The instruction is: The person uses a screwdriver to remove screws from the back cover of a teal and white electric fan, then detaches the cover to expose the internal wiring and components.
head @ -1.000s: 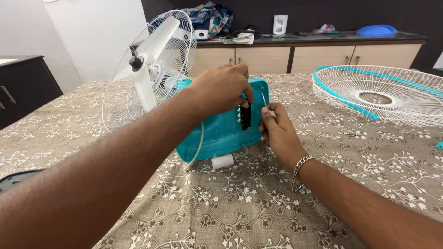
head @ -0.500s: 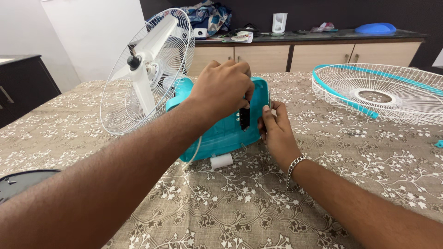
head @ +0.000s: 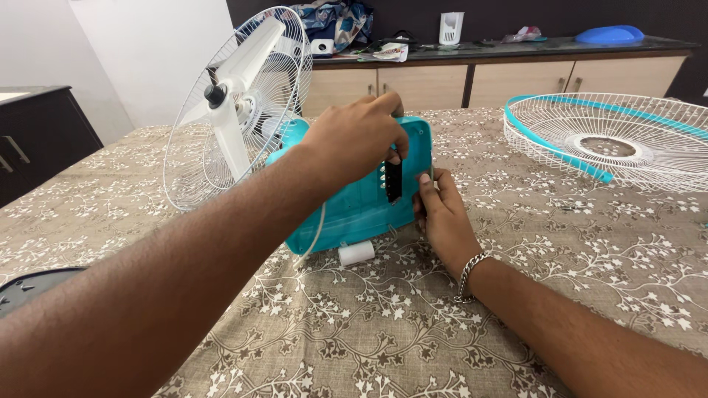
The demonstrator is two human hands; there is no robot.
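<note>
A table fan lies tipped on the patterned tablecloth, its teal base (head: 354,210) turned up towards me and its white blades and rear grille (head: 236,110) at the left. My left hand (head: 354,140) reaches over the base and pinches a black switch block (head: 394,180) set in its underside. My right hand (head: 441,214) presses against the base's right edge with fingers curled around a thin metal tool that is mostly hidden. A white cord and a small white cylinder (head: 356,253) lie under the base's near edge.
A detached white front grille with a teal rim (head: 612,140) lies at the right of the table. A dark round plate (head: 26,284) sits at the left edge. Behind stand a cabinet counter (head: 516,55) with clutter and a dark sideboard (head: 37,140).
My right hand has slid closer to the base edge and its thin tool, visible earlier above the fingers, is now mostly hidden. My left hand stays on the switch block.
</note>
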